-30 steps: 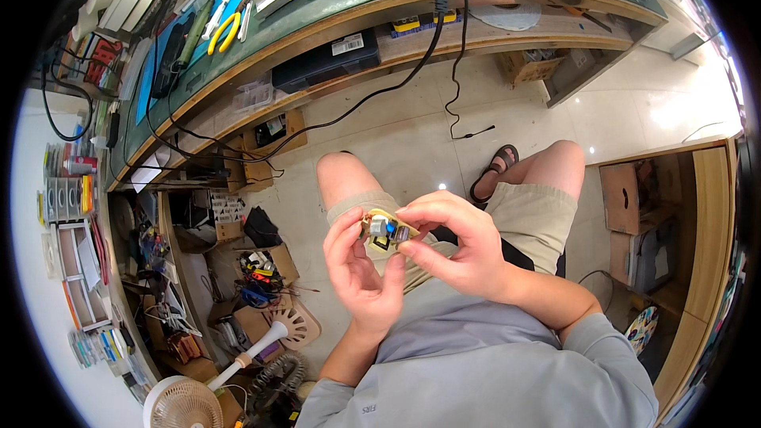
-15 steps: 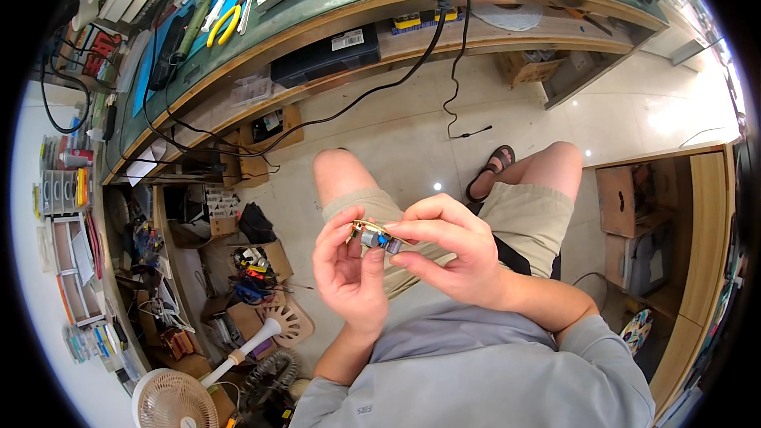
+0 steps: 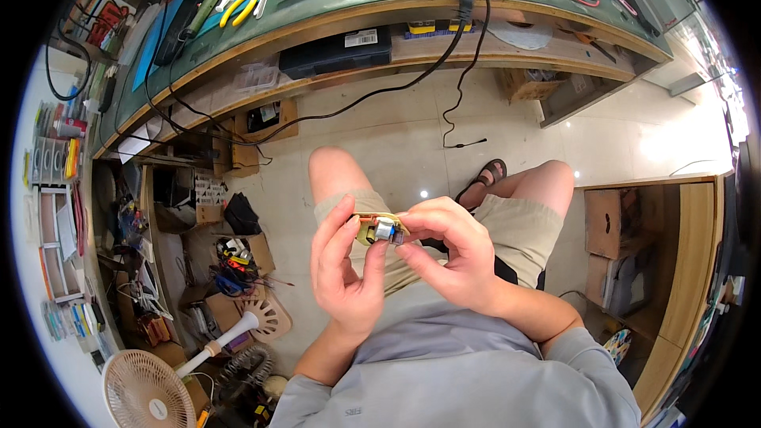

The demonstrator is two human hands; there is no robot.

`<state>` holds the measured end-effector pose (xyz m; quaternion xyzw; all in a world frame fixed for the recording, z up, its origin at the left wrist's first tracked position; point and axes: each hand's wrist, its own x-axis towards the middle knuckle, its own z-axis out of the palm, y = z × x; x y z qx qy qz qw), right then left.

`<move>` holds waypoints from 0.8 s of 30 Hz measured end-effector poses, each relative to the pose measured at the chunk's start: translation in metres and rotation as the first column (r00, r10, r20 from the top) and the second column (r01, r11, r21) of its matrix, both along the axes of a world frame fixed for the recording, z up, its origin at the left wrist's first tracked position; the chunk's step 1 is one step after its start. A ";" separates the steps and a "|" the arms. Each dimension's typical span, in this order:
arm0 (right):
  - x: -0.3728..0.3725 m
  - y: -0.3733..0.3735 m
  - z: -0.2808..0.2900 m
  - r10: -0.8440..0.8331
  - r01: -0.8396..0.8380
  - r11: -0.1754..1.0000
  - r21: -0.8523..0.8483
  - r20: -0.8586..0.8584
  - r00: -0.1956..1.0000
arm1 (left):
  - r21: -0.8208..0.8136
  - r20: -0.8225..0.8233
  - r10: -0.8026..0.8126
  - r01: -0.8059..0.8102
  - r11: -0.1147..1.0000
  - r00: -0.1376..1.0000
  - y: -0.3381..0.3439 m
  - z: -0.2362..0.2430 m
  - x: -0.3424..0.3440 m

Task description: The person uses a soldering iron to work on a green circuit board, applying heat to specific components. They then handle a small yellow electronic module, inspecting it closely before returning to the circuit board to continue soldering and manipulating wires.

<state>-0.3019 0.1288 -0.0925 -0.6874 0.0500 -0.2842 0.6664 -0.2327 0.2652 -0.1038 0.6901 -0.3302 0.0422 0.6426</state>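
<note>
Over my lap, both hands hold a small circuit board (image 3: 378, 227) with a yellowish edge and raised parts on it. Among those parts are a silver cylinder and a blue piece beside it. My left hand (image 3: 346, 269) grips the board's left side, fingers along the far edge and thumb below near the silver part. My right hand (image 3: 452, 250) pinches its right end between thumb and fingers, close to the blue piece. Fingers cover both ends of the board, and its underside is hidden.
Ahead is a workbench (image 3: 317, 12) with yellow-handled pliers (image 3: 239, 8) and other tools. A black power cable (image 3: 372, 93) hangs from it. A black case (image 3: 337, 54) lies on the shelf below. At left stand a fan (image 3: 148, 392) and a box of parts (image 3: 238, 261); a wooden cabinet (image 3: 686, 254) is at right.
The circuit board has been turned in my hands, so its parts show more openly. My left fingers have straightened somewhat along it. The whole view has shifted slightly.
</note>
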 end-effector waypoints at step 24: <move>-0.003 -0.002 -0.005 0.234 -0.132 0.794 0.593 -0.100 0.967 | 0.072 0.237 -0.011 -0.007 0.997 0.971 0.000 0.004 -0.005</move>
